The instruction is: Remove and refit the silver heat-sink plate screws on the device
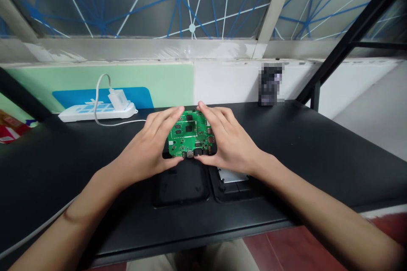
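Between my two hands is a green circuit board [186, 140], its chips and ports showing, held up over the desk. My left hand [151, 139] grips its left side, thumb at the near edge and fingers along the far edge. The right side is gripped the same way by my right hand [227, 139]. Below the board lies a black plastic case half [181, 184], flat on the desk. Beside it, partly hidden under my right hand, sits a second black case part [235, 194] with a silver metal plate [233, 175] in it.
A white power strip [98, 112] with a plugged-in charger [117, 99] and white cable [127, 123] stands at the back left. A dark blurred object [269, 84] leans on the wall at the back right. Red packaging [12, 127] lies far left on the black desk [318, 148].
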{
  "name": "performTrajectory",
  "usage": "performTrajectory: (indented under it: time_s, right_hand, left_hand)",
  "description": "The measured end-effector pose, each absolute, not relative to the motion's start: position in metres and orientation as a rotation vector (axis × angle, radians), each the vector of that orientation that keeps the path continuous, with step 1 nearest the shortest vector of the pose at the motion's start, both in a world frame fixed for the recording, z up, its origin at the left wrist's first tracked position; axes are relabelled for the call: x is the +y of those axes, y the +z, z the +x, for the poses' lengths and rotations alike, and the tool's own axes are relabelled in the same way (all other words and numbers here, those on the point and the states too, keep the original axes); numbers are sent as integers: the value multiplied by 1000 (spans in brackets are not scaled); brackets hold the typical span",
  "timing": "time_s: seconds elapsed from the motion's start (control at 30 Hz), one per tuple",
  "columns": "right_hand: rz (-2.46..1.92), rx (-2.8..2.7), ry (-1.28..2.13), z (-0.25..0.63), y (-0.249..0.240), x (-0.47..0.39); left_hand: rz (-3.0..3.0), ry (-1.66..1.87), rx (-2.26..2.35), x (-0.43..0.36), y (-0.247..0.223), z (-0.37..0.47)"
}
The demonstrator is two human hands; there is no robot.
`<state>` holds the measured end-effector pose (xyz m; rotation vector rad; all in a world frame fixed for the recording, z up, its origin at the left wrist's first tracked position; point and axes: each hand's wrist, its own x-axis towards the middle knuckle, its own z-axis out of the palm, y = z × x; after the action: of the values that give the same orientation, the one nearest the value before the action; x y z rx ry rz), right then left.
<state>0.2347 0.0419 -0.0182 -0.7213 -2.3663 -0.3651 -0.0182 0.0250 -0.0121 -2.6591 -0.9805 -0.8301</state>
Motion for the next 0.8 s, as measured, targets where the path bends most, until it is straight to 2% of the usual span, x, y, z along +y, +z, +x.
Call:
performTrajectory:
  time_s: [0.3,0.53,0.8]
  right_hand:
    - [-709,-2371,-348,235,-17,42]
    - [-616,-2427,-207,246,-5,42]
    - [-713,-2444,-199,249,-4,43]
  left_hand:
    - [-2614,-876,-963,27,-14,-20]
    - [-2573,-964,-975,28,-12,-25]
    - [-2587,-948,-1010,27,-9,-28]
